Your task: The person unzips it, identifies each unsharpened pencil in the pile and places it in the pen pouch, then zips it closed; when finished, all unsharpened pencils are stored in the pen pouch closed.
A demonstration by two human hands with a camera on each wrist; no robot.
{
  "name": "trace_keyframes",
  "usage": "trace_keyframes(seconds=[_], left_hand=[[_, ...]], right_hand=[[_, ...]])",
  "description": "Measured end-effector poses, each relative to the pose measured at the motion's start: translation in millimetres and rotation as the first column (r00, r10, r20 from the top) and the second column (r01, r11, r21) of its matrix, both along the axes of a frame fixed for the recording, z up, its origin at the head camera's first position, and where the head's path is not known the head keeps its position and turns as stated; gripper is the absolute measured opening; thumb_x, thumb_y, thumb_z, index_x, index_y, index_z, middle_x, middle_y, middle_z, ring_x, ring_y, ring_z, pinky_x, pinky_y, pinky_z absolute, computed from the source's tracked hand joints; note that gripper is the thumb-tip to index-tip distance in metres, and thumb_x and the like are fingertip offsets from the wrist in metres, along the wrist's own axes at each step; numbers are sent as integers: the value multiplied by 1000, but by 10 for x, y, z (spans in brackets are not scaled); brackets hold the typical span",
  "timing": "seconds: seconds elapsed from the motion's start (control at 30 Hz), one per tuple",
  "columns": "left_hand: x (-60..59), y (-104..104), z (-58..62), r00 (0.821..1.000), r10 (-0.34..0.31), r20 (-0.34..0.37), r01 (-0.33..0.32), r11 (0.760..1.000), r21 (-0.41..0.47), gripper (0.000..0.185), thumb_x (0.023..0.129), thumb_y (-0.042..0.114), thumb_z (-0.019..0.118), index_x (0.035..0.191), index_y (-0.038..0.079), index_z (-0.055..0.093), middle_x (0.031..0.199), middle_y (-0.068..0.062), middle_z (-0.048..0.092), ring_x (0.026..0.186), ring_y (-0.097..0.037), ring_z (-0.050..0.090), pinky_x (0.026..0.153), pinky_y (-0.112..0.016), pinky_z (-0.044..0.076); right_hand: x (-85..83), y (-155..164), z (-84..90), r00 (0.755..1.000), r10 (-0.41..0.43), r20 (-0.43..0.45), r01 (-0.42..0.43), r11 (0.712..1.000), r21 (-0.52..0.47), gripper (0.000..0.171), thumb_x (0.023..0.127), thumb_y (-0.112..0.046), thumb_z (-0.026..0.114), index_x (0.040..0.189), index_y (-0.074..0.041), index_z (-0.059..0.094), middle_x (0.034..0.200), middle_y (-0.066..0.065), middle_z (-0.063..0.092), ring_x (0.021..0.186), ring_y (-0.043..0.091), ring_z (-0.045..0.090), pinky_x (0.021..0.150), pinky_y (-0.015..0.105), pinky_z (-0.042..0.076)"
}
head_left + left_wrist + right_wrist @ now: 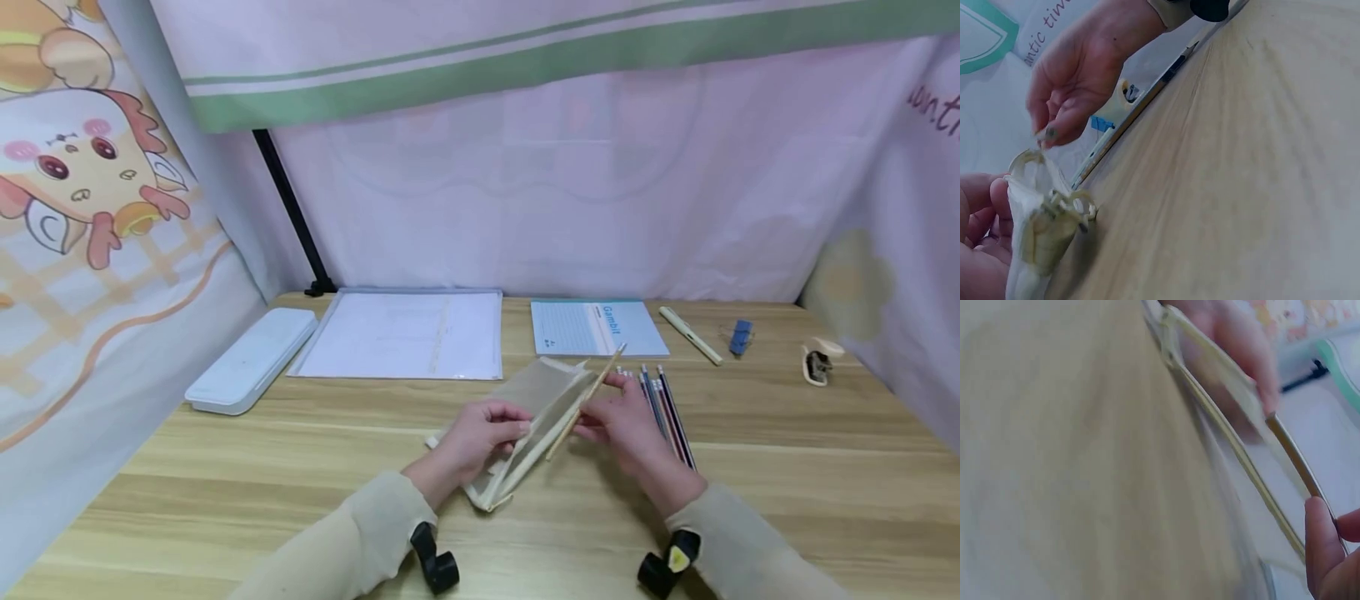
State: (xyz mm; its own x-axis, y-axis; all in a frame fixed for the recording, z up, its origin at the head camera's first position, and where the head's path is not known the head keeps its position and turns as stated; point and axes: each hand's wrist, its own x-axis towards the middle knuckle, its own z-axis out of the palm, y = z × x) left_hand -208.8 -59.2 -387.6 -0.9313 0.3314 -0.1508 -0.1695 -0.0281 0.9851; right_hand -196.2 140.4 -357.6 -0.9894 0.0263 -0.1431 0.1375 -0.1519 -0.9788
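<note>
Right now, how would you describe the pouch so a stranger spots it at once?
On the table, find the left hand, near the middle. It grips the pouch: beige, with its long mouth open, unlike the slim pencils lying to its right.

Pencils partly hidden behind right hand. Left wrist view: left hand cut off. Fine print on notebook illegible.

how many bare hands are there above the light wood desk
2: the left hand grips the open beige fabric pouch; the right hand, to its right, pinches a thin gold-coloured stick. Neither is hidden.
</note>
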Motion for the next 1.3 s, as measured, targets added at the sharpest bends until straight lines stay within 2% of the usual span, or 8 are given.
trace_keyframes(seconds=[0.3, 0.6, 0.7, 0.9, 1.03, 1.13, 1.2, 1.3], left_hand=[[1, 133, -14, 1000, 14, 7, -15, 993, 119, 26, 82, 1, 64, 105, -10, 61, 86, -3, 60, 66, -7, 53, 58, -15, 45], [8, 208, 3, 998, 57, 24, -61, 973, 224, 18, 85, 1, 61, 101, -8, 63, 82, 0, 59, 63, -6, 51, 58, -15, 44], [13, 217, 15, 998, 63, 24, -67, 968, 244, 18, 85, 0, 61, 101, -9, 62, 81, 0, 58, 63, -5, 51, 57, -15, 44], [26, 213, 40, 996, 70, 47, -80, 964, 255, 16, 84, -2, 61, 99, -7, 63, 82, 0, 57, 64, -5, 51, 57, -14, 44], [33, 196, 54, 996, 71, 57, -83, 963, 255, 12, 84, -1, 61, 96, -2, 64, 83, 0, 57, 63, -6, 50, 57, -14, 44], [32, 184, 57, 996, 72, 53, -83, 965, 250, 12, 84, -1, 62, 96, -2, 65, 83, 0, 56, 62, -6, 49, 57, -14, 44], [30, 174, 59, 996, 75, 55, -87, 966, 244, 13, 84, 0, 62, 96, -2, 65, 83, 0, 57, 62, -6, 48, 56, -14, 43], [23, 159, 52, 995, 75, 61, -87, 969, 230, 14, 84, 0, 61, 97, -2, 64, 83, 0, 57, 61, -6, 48, 56, -15, 43]], right_hand=[[85, -345, -123, 1000, -8, 20, 8, 1000, 16, 59, 81, 11, 52, 130, 2, 19, 79, 11, 58, 59, 13, 61, 60, 25, 55], [163, -531, -182, 994, 52, 94, -58, 996, 61, 58, 80, 8, 56, 129, 4, 25, 74, 9, 58, 63, 13, 61, 57, 26, 54], [151, -499, -193, 993, 57, 102, -64, 996, 68, 57, 81, 7, 55, 131, 7, 26, 79, 11, 60, 66, 13, 61, 60, 25, 55], [159, -226, -108, 997, 34, 73, -44, 990, 136, 51, 86, 3, 54, 132, 10, 34, 98, 18, 62, 76, 14, 63, 72, 25, 55], [162, 127, -7, 999, 42, 8, -43, 986, 160, 45, 90, 1, 52, 130, 11, 35, 91, 8, 64, 78, 11, 63, 74, 23, 54], [158, 442, 42, 996, 84, -23, -77, 974, 212, 42, 92, 0, 49, 128, 14, 32, 90, 2, 61, 80, 8, 62, 76, 22, 53], [161, 643, 50, 993, 116, -26, -103, 949, 298, 41, 92, -1, 48, 127, 15, 32, 92, 3, 59, 80, 7, 61, 77, 22, 53], [187, 883, 25, 989, 147, -4, -130, 888, 442, 40, 92, -3, 49, 125, 15, 35, 96, 9, 56, 82, 9, 60, 76, 24, 53]])
